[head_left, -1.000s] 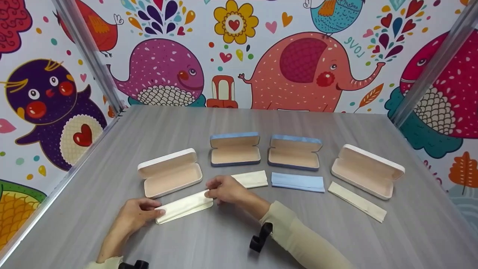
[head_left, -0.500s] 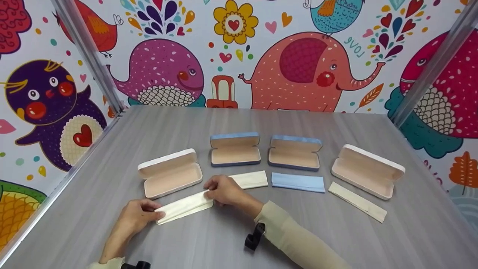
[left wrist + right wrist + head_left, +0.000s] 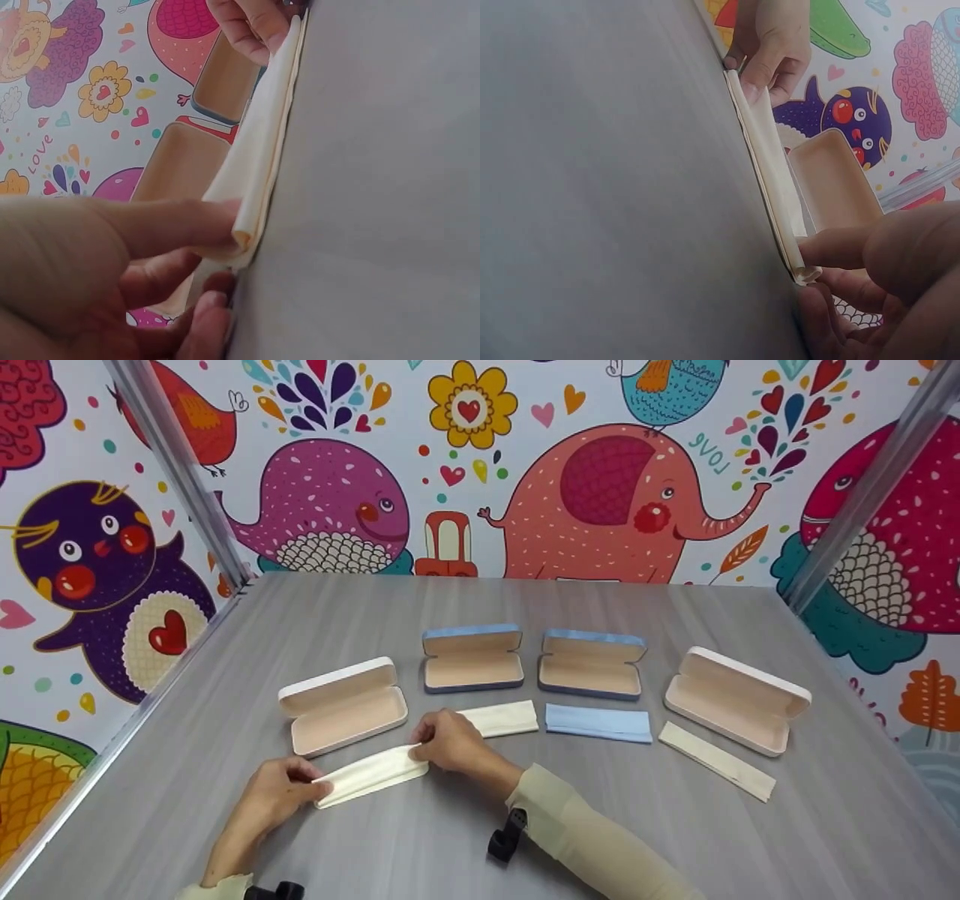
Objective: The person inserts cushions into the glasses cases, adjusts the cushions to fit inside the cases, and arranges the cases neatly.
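A cream cloth (image 3: 371,774), folded into a long strip, lies on the table before the white glasses case (image 3: 349,724) at the left. My left hand (image 3: 274,793) pinches its left end, thumb on top and fingers beyond the far edge. At the other end my right hand (image 3: 450,742) pinches it the same way. In the left wrist view the cloth (image 3: 262,142) shows a rolled fold along its length, with the thumb pressing at the end. The right wrist view shows the layered edge of the cloth (image 3: 769,172) close over the table.
Two blue glasses cases (image 3: 472,671) (image 3: 590,679) and another white case (image 3: 727,716) stand with lids up. A second cream cloth (image 3: 506,718), partly behind my right hand, a blue cloth (image 3: 598,723) and a narrow cream cloth (image 3: 716,761) lie before them. A patterned wall rises behind.
The near flap of the cream cloth has drawn in under the fold, so less of it sticks out. Both hands keep their hold at the ends; the right forearm has shifted slightly left.
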The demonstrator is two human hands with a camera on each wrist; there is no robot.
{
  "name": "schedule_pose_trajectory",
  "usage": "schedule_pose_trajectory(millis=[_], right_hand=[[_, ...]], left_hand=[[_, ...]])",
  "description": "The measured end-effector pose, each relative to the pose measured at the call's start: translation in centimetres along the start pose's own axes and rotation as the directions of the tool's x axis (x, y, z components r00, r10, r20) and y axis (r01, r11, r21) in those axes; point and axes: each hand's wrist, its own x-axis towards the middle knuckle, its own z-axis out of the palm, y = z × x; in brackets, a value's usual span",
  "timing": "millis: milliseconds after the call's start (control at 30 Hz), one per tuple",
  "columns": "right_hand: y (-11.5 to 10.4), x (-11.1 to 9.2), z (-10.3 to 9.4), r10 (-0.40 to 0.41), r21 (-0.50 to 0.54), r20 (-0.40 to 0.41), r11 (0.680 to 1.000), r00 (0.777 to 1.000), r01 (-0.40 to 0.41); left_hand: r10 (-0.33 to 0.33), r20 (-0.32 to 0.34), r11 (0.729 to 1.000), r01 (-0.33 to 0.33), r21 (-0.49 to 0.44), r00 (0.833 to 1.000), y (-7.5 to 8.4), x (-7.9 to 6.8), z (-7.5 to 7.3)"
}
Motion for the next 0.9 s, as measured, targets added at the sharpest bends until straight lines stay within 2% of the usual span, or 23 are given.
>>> schedule_pose_trajectory(millis=[300, 467, 667, 767, 900], right_hand=[[-0.5, 0.1, -0.9, 0.154, 0.12, 0.066, 0.98, 0.986, -0.161], [-0.8, 0.3, -1.3, 0.16, 0.159, 0.092, 0.972, 0.983, -0.173], [-0.7, 0.5, -1.6, 0.132, 0.207, 0.098, 0.967, 0.986, -0.15], [-0.7, 0.5, -1.7, 0.125, 0.222, 0.1, 0.964, 0.987, -0.145], [-0.7, 0.6, -1.7, 0.106, 0.273, 0.101, 0.953, 0.989, -0.13]], left_hand=[[0.013, 0.019, 0.997, -0.011, -0.079, 1.0, -0.2, 0.2, -0.2], [0.026, 0.071, 0.984, -0.013, -0.179, 0.997, -0.3, 0.2, -0.6], [0.044, 0.195, 0.927, 0.033, -0.373, 0.98, -0.6, 0.2, -1.1], [0.042, 0.219, 0.904, 0.056, -0.424, 0.975, -0.6, 0.1, -1.3], [0.028, 0.218, 0.874, 0.082, -0.479, 0.976, -0.6, -0.1, -1.4]])
